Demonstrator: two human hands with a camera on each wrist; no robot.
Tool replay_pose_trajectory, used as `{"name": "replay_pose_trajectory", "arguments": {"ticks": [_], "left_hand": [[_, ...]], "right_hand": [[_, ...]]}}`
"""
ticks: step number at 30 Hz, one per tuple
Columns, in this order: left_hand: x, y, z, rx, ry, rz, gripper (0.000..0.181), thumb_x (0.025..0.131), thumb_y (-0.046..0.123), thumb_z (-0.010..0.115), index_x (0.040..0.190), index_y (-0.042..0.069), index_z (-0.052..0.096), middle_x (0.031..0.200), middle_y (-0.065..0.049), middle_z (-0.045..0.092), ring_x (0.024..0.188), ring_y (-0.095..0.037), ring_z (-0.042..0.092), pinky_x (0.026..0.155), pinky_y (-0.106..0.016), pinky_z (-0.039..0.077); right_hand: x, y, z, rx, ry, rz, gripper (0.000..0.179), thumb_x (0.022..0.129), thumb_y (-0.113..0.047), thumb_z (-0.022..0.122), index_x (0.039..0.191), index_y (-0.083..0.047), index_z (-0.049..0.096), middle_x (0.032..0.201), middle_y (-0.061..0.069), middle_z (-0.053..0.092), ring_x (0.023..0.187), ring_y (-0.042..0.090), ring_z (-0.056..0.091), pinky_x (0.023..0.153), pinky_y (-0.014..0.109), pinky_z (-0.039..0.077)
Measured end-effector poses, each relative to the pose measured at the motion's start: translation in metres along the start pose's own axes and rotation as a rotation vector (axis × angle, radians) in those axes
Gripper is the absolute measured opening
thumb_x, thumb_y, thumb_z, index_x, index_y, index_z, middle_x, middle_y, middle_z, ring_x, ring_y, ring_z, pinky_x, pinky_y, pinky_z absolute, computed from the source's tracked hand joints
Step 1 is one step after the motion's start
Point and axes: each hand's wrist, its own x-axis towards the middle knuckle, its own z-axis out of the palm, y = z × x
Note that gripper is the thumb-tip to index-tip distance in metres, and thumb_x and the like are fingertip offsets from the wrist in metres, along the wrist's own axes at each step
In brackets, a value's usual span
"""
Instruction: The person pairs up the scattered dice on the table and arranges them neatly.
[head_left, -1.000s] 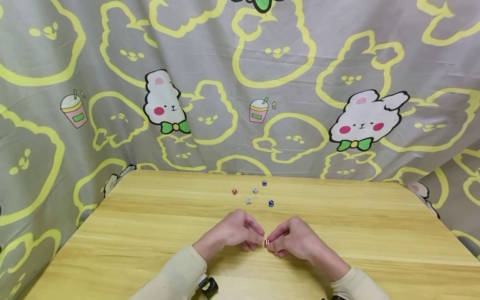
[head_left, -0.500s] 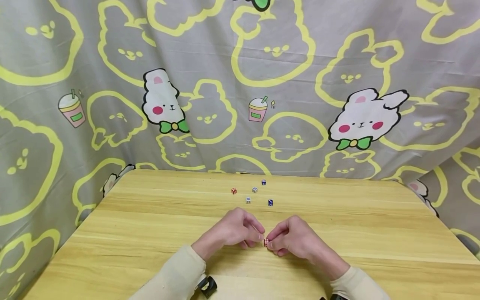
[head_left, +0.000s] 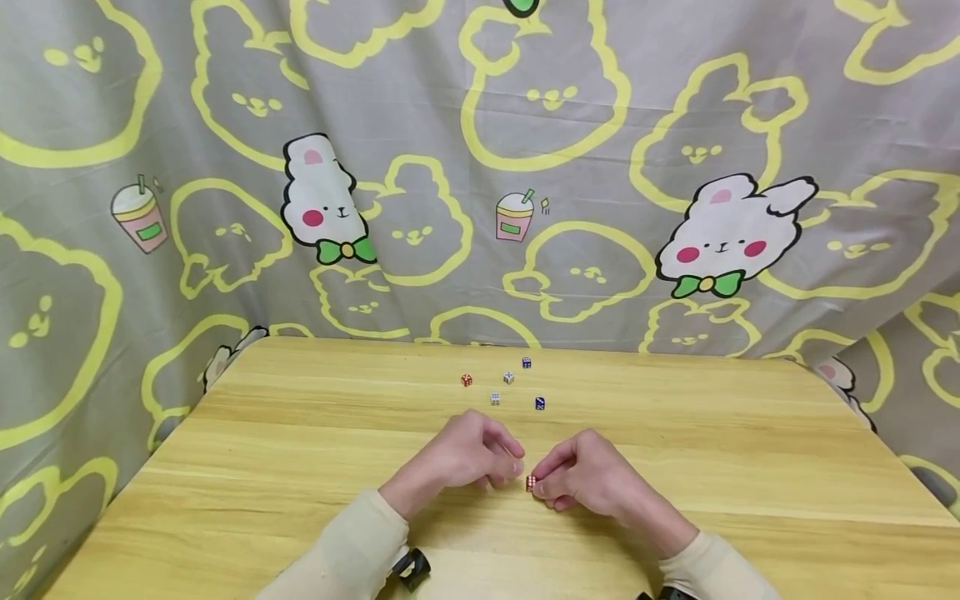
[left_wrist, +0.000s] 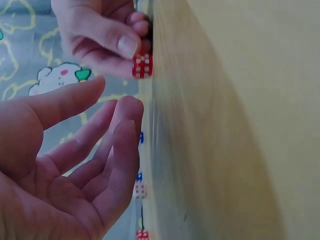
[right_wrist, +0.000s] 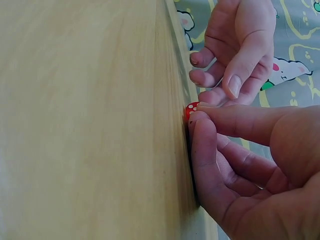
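In the head view my right hand [head_left: 588, 475] pinches a red die [head_left: 531, 483] with white dots between thumb and forefinger, low at the tabletop. The right wrist view shows the fingertips covering most of that die [right_wrist: 191, 110]. My left hand [head_left: 472, 454] is just to the left of it, fingers loosely bent and apart, holding nothing. In the left wrist view a gap shows between the left hand [left_wrist: 85, 165] and the red die [left_wrist: 142, 66].
Beyond the hands lie a red die [head_left: 467, 380], two white dice [head_left: 495, 399] and two blue dice [head_left: 540, 403], spread apart on the wooden table [head_left: 712, 450]. A patterned grey curtain [head_left: 420, 100] hangs behind the table's far edge.
My left hand has drawn slightly away from the red die, up and to the left. The right hand keeps its pinch on the die, nearly still.
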Motion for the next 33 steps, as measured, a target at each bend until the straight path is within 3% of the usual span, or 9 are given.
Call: {"name": "replay_pose_trajectory", "arguments": {"ticks": [4, 9, 13, 19, 23, 28, 33], "left_hand": [[0.000, 0.000, -0.009, 0.066, 0.056, 0.024, 0.020, 0.087, 0.014, 0.085, 0.105, 0.005, 0.079, 0.079, -0.003, 0.074, 0.066, -0.019, 0.071, 0.060, -0.030, 0.055], [0.000, 0.001, -0.019, 0.204, 0.176, 0.067, 0.023, 0.091, 0.021, 0.083, 0.111, 0.010, 0.080, 0.091, -0.002, 0.078, 0.076, -0.017, 0.071, 0.067, -0.030, 0.053], [0.000, 0.001, -0.024, 0.330, 0.268, 0.080, 0.027, 0.096, 0.027, 0.078, 0.120, 0.014, 0.079, 0.111, -0.006, 0.080, 0.091, -0.017, 0.072, 0.079, -0.036, 0.057], [-0.001, -0.002, -0.026, 0.438, 0.357, 0.085, 0.037, 0.099, 0.032, 0.075, 0.133, 0.017, 0.074, 0.139, -0.012, 0.072, 0.126, -0.032, 0.069, 0.102, -0.052, 0.055], [0.000, -0.004, -0.030, 0.488, 0.399, 0.087, 0.044, 0.099, 0.033, 0.075, 0.140, 0.016, 0.070, 0.148, -0.014, 0.066, 0.141, -0.038, 0.059, 0.111, -0.056, 0.051], [0.001, -0.005, -0.039, 0.607, 0.430, 0.146, 0.047, 0.098, 0.033, 0.076, 0.140, 0.012, 0.069, 0.145, -0.013, 0.068, 0.139, -0.039, 0.061, 0.113, -0.056, 0.051], [0.005, -0.007, -0.050, 0.755, 0.411, 0.220, 0.051, 0.099, 0.038, 0.075, 0.143, 0.012, 0.067, 0.143, -0.013, 0.070, 0.134, -0.038, 0.065, 0.109, -0.058, 0.051]], "right_hand": [[0.001, 0.000, 0.000, 0.006, 0.001, 0.004, 0.013, 0.084, -0.002, 0.086, 0.094, 0.002, 0.079, 0.086, 0.011, 0.081, 0.065, 0.013, 0.070, 0.065, 0.032, 0.063], [0.001, -0.002, 0.001, 0.008, -0.002, 0.003, 0.014, 0.084, -0.003, 0.086, 0.094, 0.002, 0.079, 0.087, 0.011, 0.082, 0.065, 0.013, 0.070, 0.066, 0.032, 0.064], [0.001, -0.003, 0.001, -0.007, 0.005, 0.012, 0.013, 0.084, -0.004, 0.087, 0.094, 0.001, 0.080, 0.086, 0.010, 0.082, 0.065, 0.013, 0.070, 0.065, 0.032, 0.063], [0.000, -0.002, 0.000, -0.021, 0.011, 0.025, 0.012, 0.084, -0.004, 0.087, 0.093, 0.000, 0.080, 0.086, 0.009, 0.082, 0.064, 0.013, 0.069, 0.064, 0.032, 0.063], [0.000, -0.002, 0.000, -0.019, 0.012, 0.024, 0.012, 0.084, -0.004, 0.087, 0.093, 0.000, 0.080, 0.086, 0.009, 0.082, 0.064, 0.013, 0.069, 0.064, 0.032, 0.063], [0.000, -0.001, 0.000, -0.014, 0.008, 0.018, 0.011, 0.085, -0.003, 0.086, 0.093, 0.001, 0.080, 0.086, 0.009, 0.082, 0.064, 0.012, 0.069, 0.064, 0.031, 0.063], [0.000, -0.002, 0.001, -0.008, 0.008, 0.014, 0.011, 0.085, -0.002, 0.086, 0.093, 0.001, 0.079, 0.086, 0.010, 0.082, 0.063, 0.012, 0.069, 0.063, 0.031, 0.062]]}}
